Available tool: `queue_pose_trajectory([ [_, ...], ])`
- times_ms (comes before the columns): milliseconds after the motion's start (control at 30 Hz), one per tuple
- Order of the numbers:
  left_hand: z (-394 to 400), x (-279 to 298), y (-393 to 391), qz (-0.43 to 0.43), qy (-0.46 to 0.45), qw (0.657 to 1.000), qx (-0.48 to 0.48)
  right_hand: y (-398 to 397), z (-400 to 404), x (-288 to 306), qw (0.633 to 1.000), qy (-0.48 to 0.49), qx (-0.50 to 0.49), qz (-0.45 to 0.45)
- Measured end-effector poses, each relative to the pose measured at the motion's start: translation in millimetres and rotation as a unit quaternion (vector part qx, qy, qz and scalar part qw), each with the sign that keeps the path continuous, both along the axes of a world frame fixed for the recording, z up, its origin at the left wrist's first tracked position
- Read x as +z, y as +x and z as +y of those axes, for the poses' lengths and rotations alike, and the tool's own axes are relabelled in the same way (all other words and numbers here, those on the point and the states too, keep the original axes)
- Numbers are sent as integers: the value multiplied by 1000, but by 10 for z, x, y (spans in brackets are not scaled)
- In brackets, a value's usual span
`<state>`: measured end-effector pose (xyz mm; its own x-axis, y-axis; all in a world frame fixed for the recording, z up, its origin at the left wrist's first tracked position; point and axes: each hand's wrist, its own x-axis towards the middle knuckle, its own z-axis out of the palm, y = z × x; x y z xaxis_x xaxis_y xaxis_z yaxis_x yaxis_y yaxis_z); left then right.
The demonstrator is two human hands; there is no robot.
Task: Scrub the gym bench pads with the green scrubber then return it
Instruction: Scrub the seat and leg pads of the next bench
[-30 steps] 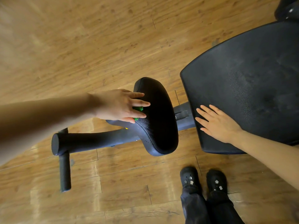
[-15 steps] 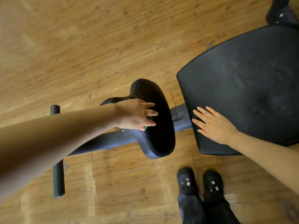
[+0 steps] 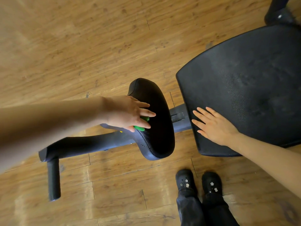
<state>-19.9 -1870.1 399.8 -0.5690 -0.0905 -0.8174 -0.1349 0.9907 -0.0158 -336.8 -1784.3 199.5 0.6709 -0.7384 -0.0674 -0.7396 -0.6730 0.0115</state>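
My left hand (image 3: 128, 114) reaches in from the left and presses a green scrubber (image 3: 141, 127) flat against the small black bench pad (image 3: 160, 128). Its fingers lie straight over the scrubber, so only bits of green show between them and the thumb. My right hand (image 3: 215, 126) rests flat, fingers spread, on the near left corner of the large black bench pad (image 3: 254, 88). The two pads sit apart, joined by the dark frame bar (image 3: 180, 117).
The bench frame (image 3: 78, 145) runs left to a black foot bar (image 3: 53, 180) on the wooden floor (image 3: 81, 46). My two black shoes (image 3: 198, 183) stand just below the pads. Another dark piece of equipment (image 3: 281, 12) sits at the top right.
My left hand has slid the scrubber a little to the right across the small pad. The right hand has stayed in place on the large pad.
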Motion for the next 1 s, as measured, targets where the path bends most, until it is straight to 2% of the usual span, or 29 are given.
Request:
queue_pose_trajectory([
  [167, 47, 55, 66, -8, -12, 1000, 4, 4, 10, -8, 1000, -11, -3, -11],
  [500, 329, -370, -168, 29, -32, 999, 9, 20, -1, 43, 1000, 12, -4, 2],
  [633, 349, -507, -287, 37, -36, 998, 43, 9, -7, 5, 1000, 11, -2, 16],
  [867, 385, -497, -199, 107, -64, 990, 67, 22, 0, 47, 999, 31, 6, 34],
  [1000, 314, -390, -41, 199, -125, 965, 119, 11, -17, 76, 999, 27, 6, 37],
])
